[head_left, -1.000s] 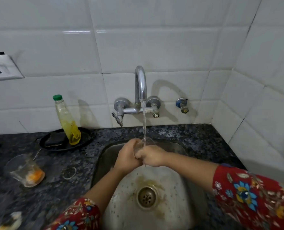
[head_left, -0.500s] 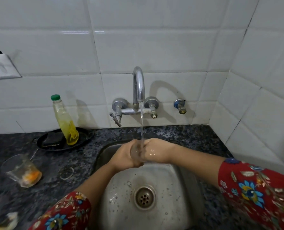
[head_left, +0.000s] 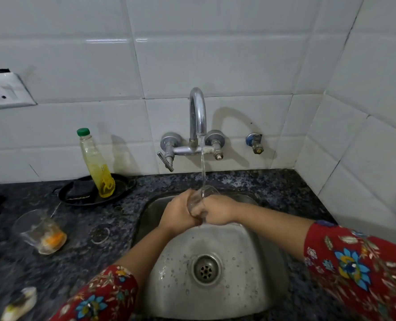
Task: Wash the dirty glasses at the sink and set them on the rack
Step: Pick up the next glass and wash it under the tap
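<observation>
A clear glass [head_left: 201, 200] is held over the steel sink [head_left: 257, 269], right under the running stream from the tap [head_left: 197, 112]. My left hand [head_left: 178, 214] grips its left side and my right hand [head_left: 218, 210] grips its right side; only the rim and a strip of the wall show between the fingers. A second glass [head_left: 41, 230], dirty with orange residue at the bottom, stands on the dark counter to the left. No rack is in view.
A yellow soap bottle [head_left: 96, 165] with a green cap stands on a black dish [head_left: 123, 188] holding a dark scrubber. A small clear ring [head_left: 99, 234] lies by the sink. A pale scrap [head_left: 18, 303] lies bottom left. A wall socket [head_left: 4, 90] is far left.
Both hands keep hold of the glass under the water and have shifted slightly; the glass has turned between them. The counter glass has not moved.
</observation>
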`<state>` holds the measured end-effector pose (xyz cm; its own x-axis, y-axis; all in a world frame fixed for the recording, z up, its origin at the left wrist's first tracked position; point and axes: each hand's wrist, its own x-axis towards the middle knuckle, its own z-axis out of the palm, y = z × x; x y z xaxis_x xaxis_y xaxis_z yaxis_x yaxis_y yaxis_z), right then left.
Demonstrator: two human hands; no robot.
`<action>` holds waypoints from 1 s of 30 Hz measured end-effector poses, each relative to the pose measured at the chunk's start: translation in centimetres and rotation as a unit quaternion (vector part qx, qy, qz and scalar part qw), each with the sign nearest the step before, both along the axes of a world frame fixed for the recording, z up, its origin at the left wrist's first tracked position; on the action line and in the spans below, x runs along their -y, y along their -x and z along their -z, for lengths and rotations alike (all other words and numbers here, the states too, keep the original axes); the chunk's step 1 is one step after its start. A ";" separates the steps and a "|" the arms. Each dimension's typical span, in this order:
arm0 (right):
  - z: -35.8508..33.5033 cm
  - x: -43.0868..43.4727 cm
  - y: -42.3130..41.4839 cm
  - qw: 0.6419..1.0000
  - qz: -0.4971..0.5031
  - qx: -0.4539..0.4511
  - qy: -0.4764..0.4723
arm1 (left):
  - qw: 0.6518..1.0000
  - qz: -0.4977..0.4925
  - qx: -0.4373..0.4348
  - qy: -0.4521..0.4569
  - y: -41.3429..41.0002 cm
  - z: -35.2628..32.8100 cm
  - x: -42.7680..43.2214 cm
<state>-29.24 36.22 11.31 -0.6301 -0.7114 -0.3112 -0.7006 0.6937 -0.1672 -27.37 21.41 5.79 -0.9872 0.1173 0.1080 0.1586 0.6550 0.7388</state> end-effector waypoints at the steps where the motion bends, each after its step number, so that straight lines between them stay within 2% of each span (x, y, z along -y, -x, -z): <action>1: 0.1 0.2 -0.1 0.998 0.029 0.051 0.025 | 1.000 -0.013 -0.010 -0.001 -0.3 0.0 -0.2; 3: -0.2 0.1 -0.1 0.999 0.010 0.044 0.023 | 0.999 0.005 0.005 -0.052 -0.7 -0.1 -0.1; 4: -0.3 -0.3 0.1 1.000 -0.018 -0.007 0.004 | 0.996 0.033 0.022 -0.079 -0.6 -0.2 0.4; 5: -0.2 -0.6 0.1 0.992 -0.076 -0.094 -0.029 | 0.994 0.061 0.033 -0.091 -0.3 -0.2 0.8; 6: 0.3 -1.0 0.4 0.975 -0.133 -0.168 -0.063 | 0.992 0.082 0.036 -0.086 -0.1 -0.3 1.2; 7: 0.7 -1.1 0.6 0.963 -0.154 -0.205 -0.081 | 0.992 0.092 0.040 -0.081 0.1 -0.3 1.4; 8: 1.0 -1.0 0.2 0.971 -0.128 -0.188 -0.074 | 0.991 0.097 0.050 -0.082 0.1 -0.1 1.6; 10: 1.4 -0.5 -0.7 0.997 -0.022 -0.065 0.018 | 0.989 0.103 0.072 -0.074 -0.1 0.6 1.8; 12: 2.2 -0.4 -1.5 0.982 0.083 0.097 0.137 | 0.988 0.112 0.102 -0.014 -0.7 0.1 1.7; 15: 3.5 -0.6 -3.3 0.890 0.220 0.287 0.277 | 0.965 0.149 0.147 0.160 -1.4 -1.5 1.8; 18: 4.8 -0.3 -4.9 0.784 0.318 0.390 0.364 | 0.905 0.184 0.202 0.325 -1.7 -2.9 1.6; 22: 6.3 0.0 -6.1 0.588 0.429 0.524 0.443 | 0.822 0.193 0.304 0.441 -1.3 -3.7 1.4; 23: 6.7 0.0 -6.3 0.550 0.447 0.543 0.451 | 0.802 0.192 0.326 0.462 -1.3 -3.8 1.3; 24: 7.0 0.0 -6.6 0.531 0.456 0.554 0.451 | 0.785 0.187 0.344 0.480 -1.2 -3.9 1.1; 25: 7.1 0.0 -6.8 0.531 0.457 0.557 0.447 | 0.771 0.181 0.355 0.497 -1.1 -4.0 0.9; 27: 7.3 -0.2 -7.0 0.553 0.450 0.540 0.447 | 0.758 0.176 0.351 0.521 -1.1 -4.3 0.5; 29: 7.0 -0.2 -6.8 0.577 0.433 0.493 0.486 | 0.780 0.179 0.303 0.518 -1.0 -4.9 0.6; 30: 6.7 -0.2 -6.7 0.594 0.416 0.451 0.519 | 0.807 0.179 0.273 0.492 -0.8 -5.1 0.8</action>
<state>-22.56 36.43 4.63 -0.8081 -0.3737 -0.4554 0.5137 -0.0688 -0.8552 -26.59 20.59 10.90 -0.7401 0.1702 -0.6506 0.2952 0.9515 -0.0869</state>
